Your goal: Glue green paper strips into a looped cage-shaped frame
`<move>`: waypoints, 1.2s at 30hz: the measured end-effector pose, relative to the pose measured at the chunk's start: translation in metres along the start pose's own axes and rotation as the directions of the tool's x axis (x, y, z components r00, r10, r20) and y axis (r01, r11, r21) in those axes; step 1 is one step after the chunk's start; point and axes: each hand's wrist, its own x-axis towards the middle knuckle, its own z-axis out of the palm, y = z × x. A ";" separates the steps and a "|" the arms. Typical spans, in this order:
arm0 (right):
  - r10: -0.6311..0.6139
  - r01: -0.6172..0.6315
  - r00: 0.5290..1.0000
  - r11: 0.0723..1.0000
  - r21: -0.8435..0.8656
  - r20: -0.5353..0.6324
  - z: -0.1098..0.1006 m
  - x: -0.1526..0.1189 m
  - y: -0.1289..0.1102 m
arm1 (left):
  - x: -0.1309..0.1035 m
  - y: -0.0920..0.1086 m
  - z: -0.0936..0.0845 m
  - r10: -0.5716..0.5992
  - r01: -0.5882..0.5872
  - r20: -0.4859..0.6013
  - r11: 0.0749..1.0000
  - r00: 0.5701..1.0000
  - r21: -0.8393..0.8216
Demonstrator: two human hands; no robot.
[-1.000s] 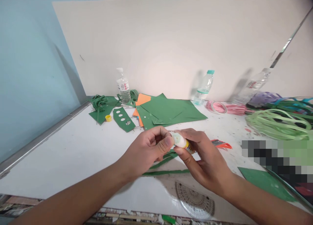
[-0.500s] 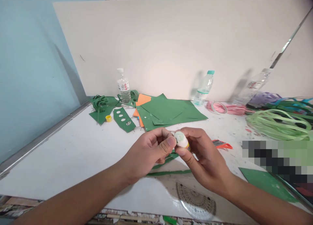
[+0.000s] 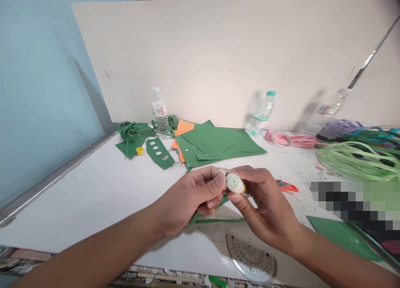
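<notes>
My right hand is wrapped round a small white bottle with a yellow band, its round pale end tilted up towards me. Beside it, my left hand is closed, thumb pressed against the forefinger next to the bottle's end; whatever is pinched there is too small to make out. Green paper strips lie on the white table beneath both hands. A clear protractor lies nearer the front edge.
Green sheets and a holed green piece lie behind the hands, with a yellow cap to their left. Bottles stand along the white board. An orange-edged tool and light green strips are at right.
The white bottle has turned so its round end faces me more, and it sits slightly lower and further right. My left fingers have shifted slightly; the whole view has moved a little.
</notes>
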 end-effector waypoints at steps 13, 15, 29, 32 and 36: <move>0.033 -0.032 0.999 0.999 0.009 -0.031 0.003 -0.002 -0.001 | -0.005 0.004 0.006 0.200 -0.155 -0.157 0.953 0.967 0.261; 0.041 -0.041 0.999 0.999 0.010 -0.032 0.003 -0.002 -0.001 | -0.005 0.006 0.007 0.238 -0.179 -0.168 0.934 0.957 0.308; 0.057 -0.060 0.997 0.997 -0.053 -0.056 0.005 -0.004 0.002 | -0.004 0.001 0.005 0.205 -0.174 -0.126 0.959 0.971 0.224; 0.045 -0.048 0.997 0.998 -0.047 -0.058 0.005 -0.003 0.002 | -0.004 0.003 0.007 0.177 -0.147 -0.142 0.968 0.974 0.202; 0.024 -0.027 0.998 0.999 -0.040 -0.052 0.004 -0.002 0.001 | -0.003 0.001 0.003 0.101 -0.091 -0.094 0.991 0.990 0.099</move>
